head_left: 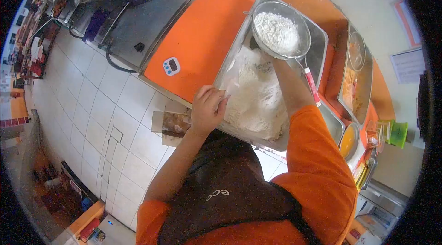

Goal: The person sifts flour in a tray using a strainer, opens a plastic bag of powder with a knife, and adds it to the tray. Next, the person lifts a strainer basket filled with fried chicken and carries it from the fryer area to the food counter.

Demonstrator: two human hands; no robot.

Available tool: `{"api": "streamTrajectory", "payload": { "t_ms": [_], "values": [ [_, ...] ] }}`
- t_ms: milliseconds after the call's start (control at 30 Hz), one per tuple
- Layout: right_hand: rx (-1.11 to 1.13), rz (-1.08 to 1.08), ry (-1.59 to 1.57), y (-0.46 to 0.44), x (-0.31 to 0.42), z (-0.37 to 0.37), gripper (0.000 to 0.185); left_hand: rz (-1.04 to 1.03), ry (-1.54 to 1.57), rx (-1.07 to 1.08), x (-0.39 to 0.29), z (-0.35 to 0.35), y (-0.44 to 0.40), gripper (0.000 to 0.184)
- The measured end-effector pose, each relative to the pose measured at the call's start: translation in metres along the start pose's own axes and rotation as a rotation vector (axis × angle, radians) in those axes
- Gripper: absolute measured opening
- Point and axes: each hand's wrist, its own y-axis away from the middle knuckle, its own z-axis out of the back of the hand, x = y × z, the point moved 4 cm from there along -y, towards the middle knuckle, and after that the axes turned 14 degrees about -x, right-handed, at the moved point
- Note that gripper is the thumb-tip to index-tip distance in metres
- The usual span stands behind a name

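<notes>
Orange counter (202,33), seen from where I stood, carried a white timer (170,66) at left. Next came the person's left hand (209,107), fingers curled to the thumb on what looked like clear film (233,82), beside a metal tray (319,37) of white powder (258,102). Over the tray's far end sat a round sieve (278,33), itself heaped with powder; beneath it was the right hand (269,57), mostly hidden, its grasp impossible to tell. The sieve's red handle (311,87) slanted nearer; farther right stood a bowl (357,139) of orange liquid (349,141).
</notes>
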Motion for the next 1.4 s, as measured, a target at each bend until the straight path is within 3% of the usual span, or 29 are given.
{"api": "streamTrajectory", "payload": {
  "t_ms": [167,267,300,333,400,467,500,567,633,800,1033,1100,1167,1300,1333,1400],
  "values": [
    [0.124,0.278,-0.102,0.051,0.078,0.023,0.025,0.022,0.014,-0.033,-0.003,0.003,-0.004,0.016],
    [0.253,0.294,-0.295,0.129,0.119,0.061,0.025,0.025,0.025,-0.029,-0.002,0.006,-0.002,0.015],
    [0.223,0.271,-0.382,0.152,0.129,0.067,0.025,0.03,0.027,-0.023,-0.001,0.005,-0.001,0.015],
    [-0.064,0.275,-0.503,0.179,0.135,0.063,0.021,0.025,0.038,-0.034,-0.002,0.004,0.001,0.015],
    [-0.122,0.334,-0.395,0.181,0.134,0.075,0.022,0.019,0.047,-0.068,0.001,0.004,0.001,0.015],
    [0.347,0.407,0.053,0.135,0.122,0.111,0.032,0.016,0.041,-0.062,0.001,0.005,0.0,0.015],
    [0.567,0.287,0.144,0.104,0.102,0.11,0.033,0.013,0.04,-0.054,0.0,0.005,-0.001,0.016],
    [0.519,0.277,0.282,0.083,0.052,0.097,0.032,0.009,0.014,-0.05,-0.001,0.004,0.0,0.015],
    [-0.021,0.496,0.351,0.105,0.003,0.062,0.03,0.015,0.014,-0.041,-0.003,0.005,0.0,0.015],
    [0.531,0.519,0.282,0.209,0.045,0.067,0.025,0.017,0.026,-0.032,-0.001,0.004,0.0,0.014],
    [0.708,0.252,0.37,0.16,0.003,0.062,0.027,0.039,0.062,-0.045,0.003,0.004,0.002,0.013],
    [0.572,0.143,0.327,0.123,-0.022,0.057,0.028,0.038,0.054,-0.04,0.002,0.004,0.001,0.013],
    [0.372,-0.083,0.041,0.116,-0.033,0.047,0.029,0.04,0.063,-0.05,0.002,0.004,0.0,0.013],
    [0.078,-0.923,-1.429,0.169,-0.018,-0.006,0.032,0.011,0.033,-0.049,0.001,0.003,0.001,0.013],
    [0.03,-1.051,-1.605,0.183,-0.01,-0.013,0.032,0.024,0.039,-0.053,0.001,0.004,0.0,0.013],
    [-0.044,-1.08,-1.729,0.177,-0.011,-0.015,0.034,0.055,0.047,-0.065,0.0,0.006,-0.001,0.013]
  ]
}}
